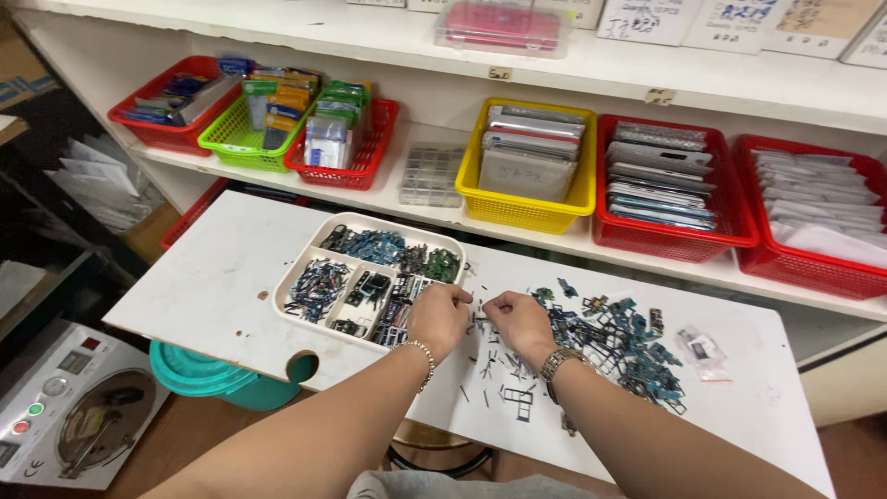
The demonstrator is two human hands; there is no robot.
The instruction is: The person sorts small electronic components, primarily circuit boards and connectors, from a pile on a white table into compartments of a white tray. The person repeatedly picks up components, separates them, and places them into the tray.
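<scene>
Two hands | left hand (438, 317), right hand (519, 325) fingers pinched on small parts (610, 337) | tray (305, 268) edge touching left

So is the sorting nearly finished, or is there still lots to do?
Partly done, I'd say. The white tray already has small parts in several compartments. Right now the left hand and right hand meet over loose pieces beside the tray, fingertips pinching at something tiny. Still left: a big pile of parts on the table, right of the hands.

Counted on the shelf: four red plastic baskets (673, 242), one yellow plastic basket (527, 211), one green plastic basket (242, 150); lower centre, two bare hands (439, 317).
</scene>
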